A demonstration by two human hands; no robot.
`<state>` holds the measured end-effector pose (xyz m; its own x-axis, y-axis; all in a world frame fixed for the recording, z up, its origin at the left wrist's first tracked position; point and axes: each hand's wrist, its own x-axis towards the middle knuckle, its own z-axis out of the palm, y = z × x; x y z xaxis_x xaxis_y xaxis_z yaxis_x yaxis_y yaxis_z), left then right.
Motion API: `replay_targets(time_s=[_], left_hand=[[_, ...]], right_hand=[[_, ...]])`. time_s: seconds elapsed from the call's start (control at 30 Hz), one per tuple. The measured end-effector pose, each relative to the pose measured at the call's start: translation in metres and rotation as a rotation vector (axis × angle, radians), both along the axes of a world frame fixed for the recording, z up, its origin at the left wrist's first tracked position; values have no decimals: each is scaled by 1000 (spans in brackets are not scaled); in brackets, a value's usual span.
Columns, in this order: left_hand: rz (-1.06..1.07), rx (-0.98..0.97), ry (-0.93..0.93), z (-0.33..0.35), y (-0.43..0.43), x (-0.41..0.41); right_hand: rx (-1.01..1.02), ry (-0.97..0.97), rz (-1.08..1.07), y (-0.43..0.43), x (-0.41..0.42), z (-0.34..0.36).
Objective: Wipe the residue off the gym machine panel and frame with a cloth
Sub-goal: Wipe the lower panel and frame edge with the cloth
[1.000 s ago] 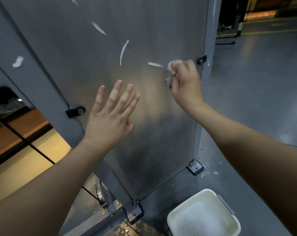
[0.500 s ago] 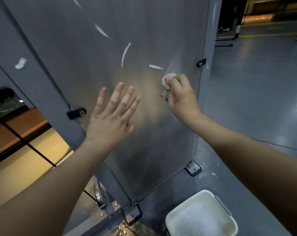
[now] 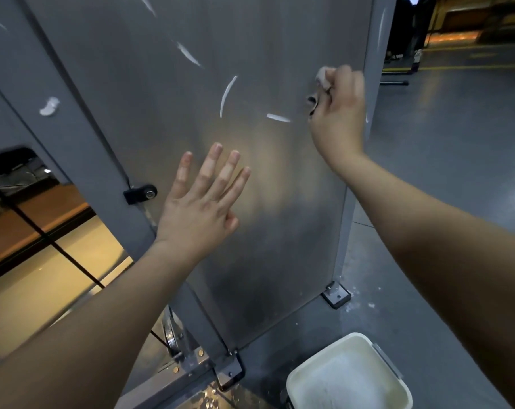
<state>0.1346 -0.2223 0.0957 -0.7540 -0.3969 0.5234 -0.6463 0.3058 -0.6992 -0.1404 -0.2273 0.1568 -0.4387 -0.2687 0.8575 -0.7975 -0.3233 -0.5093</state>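
One cream bin (image 3: pixel 322 356) near panel (image 3: pixel 283 219), whitish dusting (image 3: pixel 349 383) inside

Dim, cool light with a warm glare at the middle of the panel (image 3: pixel 162 98) (orange glow far top right), slight blur on the right hand (image 3: pixel 336 119), wide-angle bending toward the edges.

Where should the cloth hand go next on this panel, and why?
Probably down and left: the right hand grips the cloth near the right edge of the panel, and the short white streak sits just beside it, unwiped.
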Motion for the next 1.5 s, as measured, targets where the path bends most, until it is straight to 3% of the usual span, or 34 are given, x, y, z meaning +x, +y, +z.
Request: replay_targets(time_s=[0.1, 0.17, 0.23, 0.33, 0.4, 0.53, 0.57, 0.7, 0.83, 0.9, 1.0, 1.03, 1.17, 1.33, 1.5], left_hand=[[-21, 10, 22, 1, 0, 1], [-30, 12, 30, 2, 0, 1], [-32, 8, 25, 1, 0, 1], [-38, -1, 23, 0, 0, 0], [-50, 20, 29, 1, 0, 0], [-39, 28, 28, 2, 1, 1], [-35, 21, 24, 2, 0, 1], [-28, 10, 17, 2, 1, 0], [-32, 30, 25, 3, 1, 2], [-30, 29, 18, 2, 1, 2], [-9, 36, 5, 2, 2, 1], [-3, 44, 4, 2, 2, 0], [-28, 52, 39, 3, 3, 1], [25, 111, 26, 2, 7, -1], [15, 202, 131, 2, 20, -8]], right_hand=[[2, -45, 4, -1, 28, -26], [101, 147, 96, 17, 47, -68], [150, 259, 117, 18, 32, -66], [16, -15, -59, -2, -1, -14], [-1, -93, -52, -3, 14, -22], [192, 335, 140, 21, 31, -83], [196, 331, 109, 17, 18, -75], [45, -78, -49, -5, 5, -30], [206, 183, 86, 21, 32, -80], [191, 104, 18, 13, 8, -60], [36, -210, -60, -3, 1, -27], [39, -221, -37, -3, 13, -35], [215, 86, 141, 27, 37, -80], [122, -289, -15, 8, 8, -39], [423, -193, 346, 56, 57, -95]])
